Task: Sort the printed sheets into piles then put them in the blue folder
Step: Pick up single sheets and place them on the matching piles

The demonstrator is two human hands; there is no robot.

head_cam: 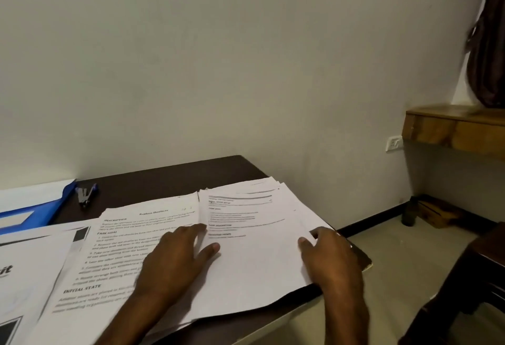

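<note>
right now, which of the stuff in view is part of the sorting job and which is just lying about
Job: stack of sheets on the right, Replace Shoelaces sheet, blue folder.
Lying about: stapler, wall socket, wooden shelf.

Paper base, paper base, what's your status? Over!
Left hand and right hand open, resting on the printed sheets. Blue folder far left. Stapler beside it, not in the way. Over.

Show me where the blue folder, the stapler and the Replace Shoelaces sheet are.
blue folder (pixel 47 212), head view, on its blue cover.
stapler (pixel 85 194), head view, on its metal middle.
Replace Shoelaces sheet (pixel 128 235), head view, on its printed text.
</note>
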